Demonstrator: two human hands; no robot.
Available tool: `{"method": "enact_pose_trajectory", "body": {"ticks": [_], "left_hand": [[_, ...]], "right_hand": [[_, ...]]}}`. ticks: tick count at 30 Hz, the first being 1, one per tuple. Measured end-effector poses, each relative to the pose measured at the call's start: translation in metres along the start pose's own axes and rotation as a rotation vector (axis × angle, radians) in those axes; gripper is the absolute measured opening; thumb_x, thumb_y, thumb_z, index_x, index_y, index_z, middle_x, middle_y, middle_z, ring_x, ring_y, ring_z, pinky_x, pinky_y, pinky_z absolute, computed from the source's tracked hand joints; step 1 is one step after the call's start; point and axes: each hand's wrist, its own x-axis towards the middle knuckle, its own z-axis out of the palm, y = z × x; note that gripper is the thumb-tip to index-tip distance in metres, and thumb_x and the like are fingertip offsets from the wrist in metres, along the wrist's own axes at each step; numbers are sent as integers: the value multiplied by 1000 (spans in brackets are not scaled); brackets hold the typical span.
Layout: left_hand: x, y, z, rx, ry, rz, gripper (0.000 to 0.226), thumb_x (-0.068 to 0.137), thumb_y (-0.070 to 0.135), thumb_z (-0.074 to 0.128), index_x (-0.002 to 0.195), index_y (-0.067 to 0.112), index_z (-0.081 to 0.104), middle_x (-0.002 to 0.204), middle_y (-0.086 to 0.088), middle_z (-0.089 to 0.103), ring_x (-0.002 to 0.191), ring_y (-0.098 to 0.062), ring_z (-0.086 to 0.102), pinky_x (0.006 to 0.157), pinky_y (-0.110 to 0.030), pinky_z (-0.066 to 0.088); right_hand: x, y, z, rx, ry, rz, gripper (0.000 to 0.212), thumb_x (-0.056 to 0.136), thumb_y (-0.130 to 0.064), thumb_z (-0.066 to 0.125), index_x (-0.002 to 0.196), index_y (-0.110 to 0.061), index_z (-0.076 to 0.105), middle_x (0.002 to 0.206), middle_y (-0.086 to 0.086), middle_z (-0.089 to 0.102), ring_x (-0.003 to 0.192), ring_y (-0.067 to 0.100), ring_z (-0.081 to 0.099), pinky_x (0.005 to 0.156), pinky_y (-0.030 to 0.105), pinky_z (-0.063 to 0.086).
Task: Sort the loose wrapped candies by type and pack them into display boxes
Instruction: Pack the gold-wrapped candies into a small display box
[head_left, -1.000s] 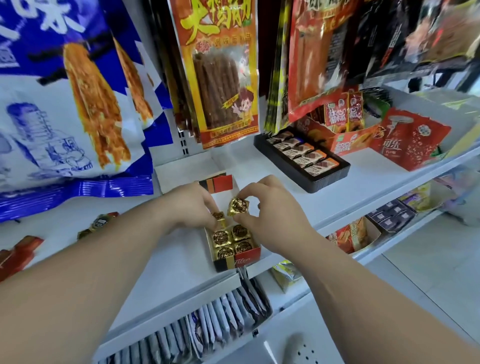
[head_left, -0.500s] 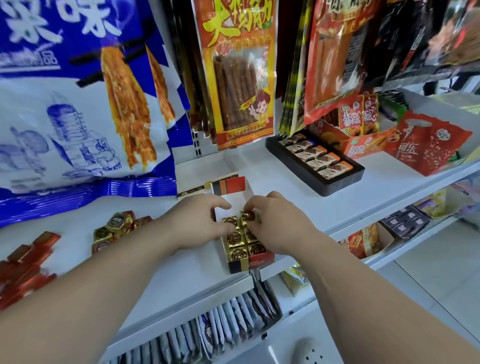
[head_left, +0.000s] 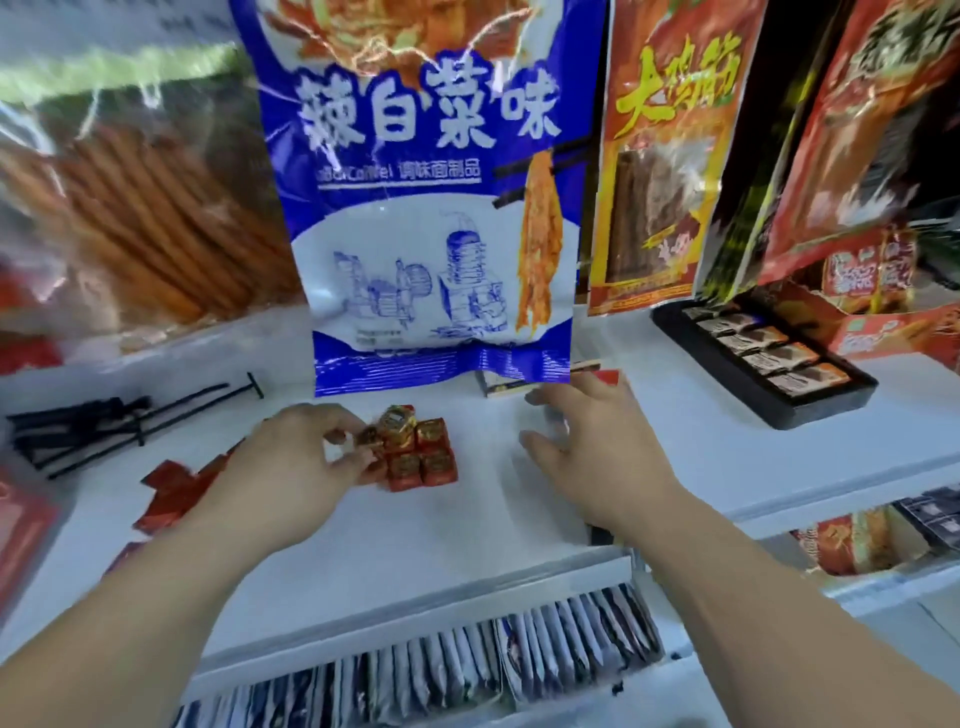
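My left hand (head_left: 306, 457) pinches a candy at the left edge of the little pile of gold and red candies (head_left: 415, 454) in the middle of the frame, while my right hand (head_left: 587, 447), open and empty, waits farther right.

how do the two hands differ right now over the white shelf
The left hand has its fingers pinched on the cluster of gold-and-red foil-wrapped candies; the right hand is spread open and holds nothing. The left hand touches the candies, while the right hand is apart from them, to their right, below the blue-and-white hanging snack bag. The right hand looks motion-blurred; the left looks sharper. Both are bare and over the white shelf.
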Motion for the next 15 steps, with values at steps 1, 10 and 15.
{"method": "enact_pose_trajectory", "body": {"ticks": [1, 10, 15], "left_hand": [[1, -8, -3, -13, 3, -32, 27, 87, 38, 66, 114, 33, 64, 111, 9, 61, 85, -9, 59, 73, -29, 53], [45, -31, 18, -16, -118, 8, 45, 92, 42, 60, 134, 27, 56, 140, 1, 50, 117, -19, 53, 87, -23, 38], [65, -40, 38, 56, -210, 57, 25, 81, 44, 57, 68, 22, 59, 77, 1, 60, 70, -18, 59, 51, -28, 36]], "right_hand": [[1, -9, 5, 4, -31, -16, 40, 87, -40, 67, 125, -27, 63, 124, 0, 59, 117, 24, 52, 96, 34, 43], [30, -75, 47, 61, -195, -30, 45, 92, -43, 61, 133, -24, 57, 130, 1, 58, 116, 19, 55, 95, 31, 46], [54, -99, 70, -66, -297, 93, 45, 93, -49, 56, 126, -18, 56, 123, 3, 63, 110, 22, 59, 95, 34, 48]]}}
